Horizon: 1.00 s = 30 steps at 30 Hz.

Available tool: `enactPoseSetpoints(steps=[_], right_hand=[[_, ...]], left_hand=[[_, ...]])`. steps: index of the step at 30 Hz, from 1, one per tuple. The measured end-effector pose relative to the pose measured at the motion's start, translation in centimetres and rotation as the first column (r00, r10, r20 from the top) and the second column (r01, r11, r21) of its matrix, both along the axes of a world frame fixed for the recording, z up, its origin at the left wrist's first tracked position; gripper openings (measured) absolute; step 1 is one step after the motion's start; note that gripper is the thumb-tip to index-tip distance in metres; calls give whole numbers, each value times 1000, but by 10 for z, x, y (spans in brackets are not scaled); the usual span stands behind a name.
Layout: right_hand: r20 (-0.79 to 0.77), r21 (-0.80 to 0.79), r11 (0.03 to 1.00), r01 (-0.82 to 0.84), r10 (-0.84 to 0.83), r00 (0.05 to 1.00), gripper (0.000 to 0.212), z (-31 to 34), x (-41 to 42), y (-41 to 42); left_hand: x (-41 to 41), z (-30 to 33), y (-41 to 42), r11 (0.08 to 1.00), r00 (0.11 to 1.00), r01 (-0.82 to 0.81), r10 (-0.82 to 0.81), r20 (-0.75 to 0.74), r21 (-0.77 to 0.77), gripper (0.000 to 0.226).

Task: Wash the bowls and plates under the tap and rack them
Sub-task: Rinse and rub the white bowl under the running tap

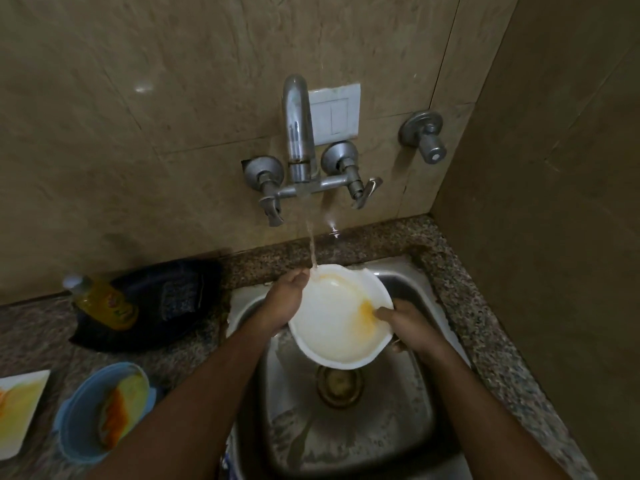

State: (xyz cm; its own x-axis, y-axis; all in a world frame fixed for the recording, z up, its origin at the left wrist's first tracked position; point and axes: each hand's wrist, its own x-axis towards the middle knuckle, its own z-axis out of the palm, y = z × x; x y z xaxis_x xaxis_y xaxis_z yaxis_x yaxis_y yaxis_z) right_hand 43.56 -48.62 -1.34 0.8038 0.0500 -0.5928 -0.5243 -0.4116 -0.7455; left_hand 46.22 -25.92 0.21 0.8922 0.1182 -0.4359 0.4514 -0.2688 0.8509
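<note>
A white bowl [337, 322] with a yellow-orange stain near its right rim is held tilted over the steel sink [420, 403]. My left hand [285, 299] grips its far left rim. My right hand [403, 323] grips the right rim, thumb inside on the stain. Water runs from the wall tap [298, 133] onto the bowl's far edge by my left fingers. A blue bowl [86, 420] with orange-yellow residue and a white square plate [20, 407] with yellow stain sit on the counter at the left.
A yellow dish-soap bottle [104, 301] lies against a dark tray [162, 299] on the granite counter behind the blue bowl. A spare valve [424, 135] juts from the wall at right. A tiled side wall closes the right side. The sink drain [339, 384] lies below the bowl.
</note>
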Motion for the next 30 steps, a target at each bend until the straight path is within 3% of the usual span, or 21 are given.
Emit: enactPoseSetpoints(steps=[6, 10, 14, 16, 19, 21, 24, 30], right_hand=[[27, 53, 998, 31, -32, 999, 19, -7, 9, 7], [26, 256, 962, 90, -100, 995, 16, -7, 7, 10], [-44, 357, 920, 161, -155, 987, 22, -14, 4, 21], [-88, 384, 905, 185, -164, 983, 27, -20, 2, 29], [-111, 445, 871, 207, -176, 978, 29, -25, 1, 43], [-62, 418, 890, 181, -170, 983, 31, -23, 3, 48], [114, 253, 963, 93, -125, 986, 32, -20, 10, 48], [336, 58, 998, -21, 0, 942, 26, -1, 27, 47]], left_hand=[[5, 20, 6, 995, 994, 96, -97, -43, -29, 28], [7, 44, 10, 996, 997, 75, -73, -31, 54, 30], [-4, 57, 18, 996, 996, 69, -73, -59, -65, 26], [-9, 58, 20, 995, 995, 96, -96, -29, 9, 23], [-7, 51, 24, 963, 989, 86, -113, 95, 255, 26], [-6, 52, 26, 937, 977, 81, -142, 157, 339, 25], [-5, 55, 24, 891, 940, 108, -236, 246, 441, 26], [-2, 50, 22, 890, 903, 151, -301, 305, 431, 25]])
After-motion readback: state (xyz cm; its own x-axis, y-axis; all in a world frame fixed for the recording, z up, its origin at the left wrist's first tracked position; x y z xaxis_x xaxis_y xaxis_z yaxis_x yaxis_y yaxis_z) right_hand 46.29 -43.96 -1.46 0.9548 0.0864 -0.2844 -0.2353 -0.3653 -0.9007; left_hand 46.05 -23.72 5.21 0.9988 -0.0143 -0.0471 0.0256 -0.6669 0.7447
